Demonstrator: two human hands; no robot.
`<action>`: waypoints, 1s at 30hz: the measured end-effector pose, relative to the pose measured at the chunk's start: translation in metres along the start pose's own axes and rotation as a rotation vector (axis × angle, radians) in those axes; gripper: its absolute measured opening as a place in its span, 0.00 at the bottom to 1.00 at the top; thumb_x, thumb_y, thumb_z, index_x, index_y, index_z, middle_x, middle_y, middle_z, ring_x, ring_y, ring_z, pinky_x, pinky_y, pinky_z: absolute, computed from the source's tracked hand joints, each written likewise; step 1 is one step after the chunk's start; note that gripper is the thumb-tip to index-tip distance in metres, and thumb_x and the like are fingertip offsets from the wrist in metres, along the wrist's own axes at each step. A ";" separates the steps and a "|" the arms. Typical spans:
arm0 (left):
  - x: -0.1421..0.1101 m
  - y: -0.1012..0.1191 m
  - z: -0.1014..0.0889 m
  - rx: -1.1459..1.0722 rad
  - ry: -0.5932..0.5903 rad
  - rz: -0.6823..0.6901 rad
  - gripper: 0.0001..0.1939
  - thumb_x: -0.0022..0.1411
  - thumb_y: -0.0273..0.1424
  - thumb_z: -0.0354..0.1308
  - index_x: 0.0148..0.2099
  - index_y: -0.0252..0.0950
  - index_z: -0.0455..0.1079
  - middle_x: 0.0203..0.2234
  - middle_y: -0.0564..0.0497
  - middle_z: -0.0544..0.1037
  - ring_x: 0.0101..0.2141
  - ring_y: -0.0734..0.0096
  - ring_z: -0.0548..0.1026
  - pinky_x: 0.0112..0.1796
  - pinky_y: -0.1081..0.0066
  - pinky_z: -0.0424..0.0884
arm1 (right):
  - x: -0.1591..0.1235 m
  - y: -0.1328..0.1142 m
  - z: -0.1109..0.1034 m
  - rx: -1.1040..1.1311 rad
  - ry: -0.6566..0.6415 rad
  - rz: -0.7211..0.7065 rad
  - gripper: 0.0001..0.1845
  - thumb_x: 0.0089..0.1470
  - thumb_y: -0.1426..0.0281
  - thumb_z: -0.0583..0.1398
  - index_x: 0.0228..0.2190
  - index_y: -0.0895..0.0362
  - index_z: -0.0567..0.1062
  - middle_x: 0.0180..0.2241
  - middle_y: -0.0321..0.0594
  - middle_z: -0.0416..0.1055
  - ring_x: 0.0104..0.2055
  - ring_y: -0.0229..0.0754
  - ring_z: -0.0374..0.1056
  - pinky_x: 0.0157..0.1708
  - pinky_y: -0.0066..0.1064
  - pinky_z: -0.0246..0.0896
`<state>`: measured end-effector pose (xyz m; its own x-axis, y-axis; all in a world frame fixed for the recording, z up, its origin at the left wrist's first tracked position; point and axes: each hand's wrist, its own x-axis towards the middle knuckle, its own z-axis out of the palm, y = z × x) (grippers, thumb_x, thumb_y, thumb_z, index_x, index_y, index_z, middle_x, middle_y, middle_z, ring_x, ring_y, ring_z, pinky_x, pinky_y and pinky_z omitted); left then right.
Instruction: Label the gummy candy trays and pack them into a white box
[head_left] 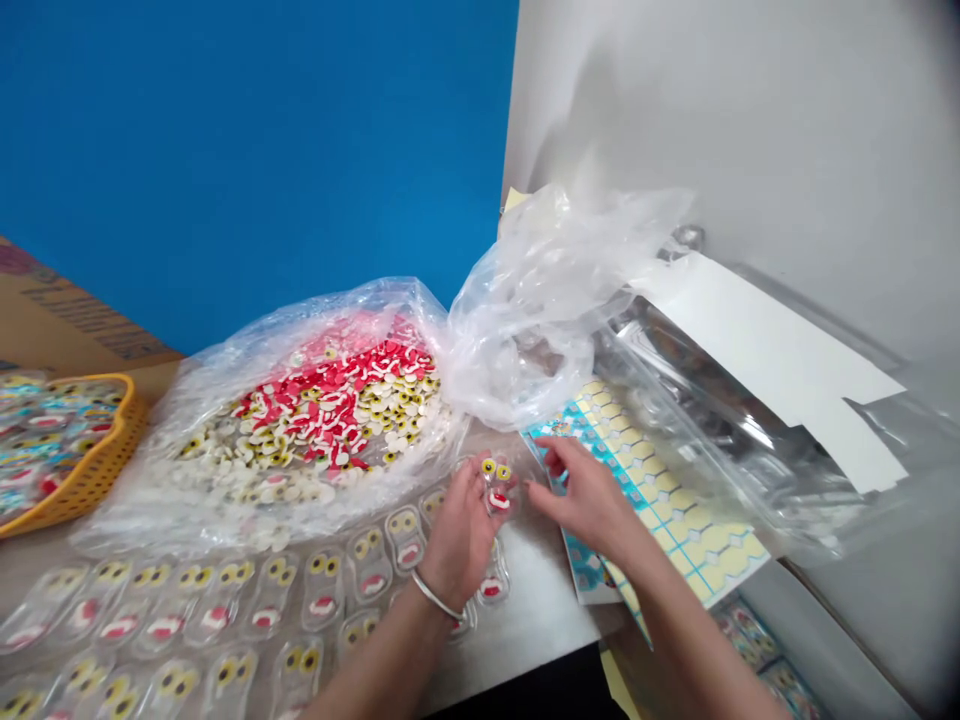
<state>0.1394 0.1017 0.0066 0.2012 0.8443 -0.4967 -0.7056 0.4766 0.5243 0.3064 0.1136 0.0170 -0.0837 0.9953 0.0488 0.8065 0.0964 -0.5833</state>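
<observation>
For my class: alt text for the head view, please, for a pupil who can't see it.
A person's left hand holds a clear case with two yellow eye pieces and a red mouth piece, the right hand close beside it. Rows of similar cases lie on the table; behind them is a plastic bag of loose pieces.

Clear shell (500, 487): held in left hand (463, 515); two yellow-ringed eyes (496, 469) toward 12 o'clock, red-and-white mouth (498, 501) toward 6 o'clock. Printed sheets (634, 450), blue and pale yellow: at 3 o'clock from shell, partly hidden behind right hand (583, 495).
</observation>
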 end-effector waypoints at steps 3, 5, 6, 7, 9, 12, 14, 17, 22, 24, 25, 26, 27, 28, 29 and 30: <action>-0.003 -0.010 0.008 -0.066 -0.051 0.043 0.17 0.64 0.43 0.55 0.48 0.37 0.70 0.45 0.45 0.77 0.44 0.62 0.76 0.45 0.65 0.71 | -0.028 -0.023 0.023 0.094 0.109 0.047 0.23 0.52 0.65 0.62 0.50 0.55 0.68 0.42 0.45 0.70 0.40 0.47 0.69 0.40 0.37 0.66; -0.005 -0.016 0.011 -0.065 -0.078 0.064 0.16 0.61 0.41 0.59 0.47 0.36 0.71 0.43 0.46 0.78 0.44 0.61 0.76 0.46 0.65 0.70 | -0.038 -0.031 0.036 0.113 0.165 0.086 0.24 0.52 0.65 0.62 0.51 0.54 0.67 0.44 0.46 0.69 0.44 0.50 0.69 0.42 0.40 0.66; -0.007 -0.018 0.011 -0.049 -0.084 0.068 0.16 0.59 0.38 0.62 0.47 0.36 0.71 0.42 0.46 0.79 0.44 0.61 0.76 0.46 0.65 0.70 | -0.042 -0.033 0.041 0.124 0.179 0.104 0.25 0.52 0.65 0.63 0.51 0.54 0.67 0.45 0.46 0.69 0.45 0.51 0.69 0.43 0.41 0.66; -0.008 -0.020 0.010 -0.026 -0.084 0.068 0.16 0.57 0.35 0.64 0.47 0.36 0.72 0.41 0.47 0.79 0.43 0.61 0.77 0.46 0.65 0.69 | -0.044 -0.034 0.043 0.138 0.183 0.118 0.26 0.51 0.66 0.63 0.52 0.53 0.67 0.45 0.46 0.69 0.45 0.51 0.69 0.43 0.42 0.66; -0.010 -0.023 0.005 0.017 -0.064 0.067 0.17 0.53 0.31 0.66 0.47 0.36 0.72 0.40 0.48 0.79 0.42 0.62 0.77 0.45 0.66 0.69 | -0.048 -0.032 0.044 0.179 0.172 0.124 0.27 0.50 0.66 0.64 0.52 0.53 0.67 0.45 0.46 0.69 0.44 0.51 0.69 0.43 0.42 0.67; -0.012 -0.024 -0.003 0.041 -0.037 0.058 0.16 0.53 0.29 0.65 0.46 0.36 0.72 0.38 0.48 0.79 0.39 0.65 0.77 0.43 0.67 0.69 | -0.053 -0.026 0.040 0.305 0.123 0.102 0.27 0.51 0.65 0.64 0.53 0.52 0.68 0.45 0.46 0.69 0.40 0.48 0.69 0.39 0.40 0.67; -0.014 -0.024 -0.007 0.036 -0.051 0.072 0.15 0.54 0.29 0.64 0.45 0.35 0.72 0.37 0.48 0.79 0.39 0.65 0.76 0.43 0.68 0.68 | -0.057 -0.022 0.038 0.438 0.112 0.122 0.20 0.54 0.64 0.62 0.49 0.53 0.71 0.42 0.44 0.71 0.38 0.46 0.70 0.38 0.38 0.67; -0.020 -0.023 -0.008 0.051 -0.095 0.099 0.13 0.56 0.29 0.63 0.45 0.35 0.72 0.38 0.48 0.79 0.41 0.66 0.76 0.42 0.69 0.68 | -0.059 -0.020 0.038 0.736 0.106 0.200 0.13 0.56 0.62 0.60 0.42 0.54 0.74 0.35 0.41 0.74 0.33 0.43 0.70 0.34 0.34 0.66; -0.037 -0.023 -0.009 0.160 -0.099 0.063 0.13 0.55 0.29 0.63 0.44 0.35 0.72 0.35 0.49 0.79 0.36 0.68 0.76 0.37 0.72 0.67 | -0.065 -0.024 0.045 0.993 0.126 0.318 0.17 0.48 0.59 0.66 0.36 0.56 0.73 0.28 0.37 0.74 0.27 0.39 0.69 0.25 0.28 0.61; -0.044 -0.023 -0.011 0.224 -0.077 0.040 0.14 0.53 0.29 0.64 0.44 0.34 0.73 0.34 0.49 0.79 0.34 0.69 0.75 0.34 0.72 0.66 | -0.070 -0.026 0.049 0.966 0.147 0.321 0.16 0.48 0.59 0.66 0.36 0.56 0.74 0.26 0.36 0.73 0.25 0.38 0.67 0.24 0.28 0.60; -0.046 -0.023 -0.013 0.244 -0.065 0.032 0.14 0.53 0.29 0.64 0.44 0.34 0.73 0.34 0.48 0.79 0.33 0.69 0.75 0.34 0.72 0.66 | -0.074 -0.027 0.050 0.935 0.153 0.319 0.16 0.49 0.59 0.65 0.36 0.56 0.74 0.26 0.36 0.73 0.25 0.38 0.67 0.24 0.28 0.60; -0.049 -0.023 -0.015 0.253 -0.047 0.027 0.16 0.52 0.29 0.64 0.44 0.34 0.72 0.35 0.48 0.79 0.33 0.69 0.75 0.33 0.72 0.66 | -0.077 -0.028 0.052 0.894 0.163 0.316 0.16 0.49 0.59 0.65 0.36 0.56 0.75 0.27 0.37 0.73 0.25 0.39 0.67 0.24 0.28 0.60; -0.051 -0.023 -0.017 0.250 -0.024 0.023 0.18 0.51 0.28 0.65 0.45 0.34 0.72 0.35 0.48 0.79 0.33 0.69 0.75 0.33 0.72 0.66 | -0.081 -0.029 0.053 0.851 0.179 0.311 0.16 0.49 0.59 0.65 0.36 0.56 0.75 0.28 0.38 0.73 0.26 0.39 0.67 0.24 0.29 0.60; -0.053 -0.023 -0.019 0.239 0.002 0.019 0.20 0.50 0.27 0.65 0.47 0.34 0.71 0.36 0.48 0.78 0.33 0.69 0.75 0.33 0.72 0.66 | -0.085 -0.030 0.055 0.816 0.194 0.307 0.16 0.48 0.59 0.66 0.36 0.56 0.76 0.29 0.38 0.73 0.26 0.39 0.66 0.25 0.29 0.60; -0.055 -0.023 -0.020 0.226 0.026 0.019 0.22 0.49 0.26 0.65 0.49 0.35 0.70 0.37 0.48 0.78 0.33 0.69 0.75 0.33 0.72 0.66 | -0.089 -0.031 0.056 0.796 0.203 0.306 0.16 0.48 0.59 0.66 0.36 0.56 0.76 0.28 0.38 0.73 0.26 0.39 0.66 0.25 0.29 0.61; -0.056 -0.022 -0.022 0.212 0.048 0.023 0.24 0.49 0.25 0.65 0.50 0.35 0.69 0.38 0.48 0.78 0.34 0.70 0.75 0.34 0.72 0.66 | -0.092 -0.033 0.058 0.796 0.205 0.309 0.16 0.49 0.59 0.66 0.36 0.56 0.76 0.27 0.37 0.72 0.26 0.39 0.65 0.25 0.29 0.61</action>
<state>0.1286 0.0382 0.0076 0.1507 0.8453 -0.5125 -0.5503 0.5025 0.6669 0.2537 0.0180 -0.0149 0.2392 0.9653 -0.1051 0.1212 -0.1370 -0.9831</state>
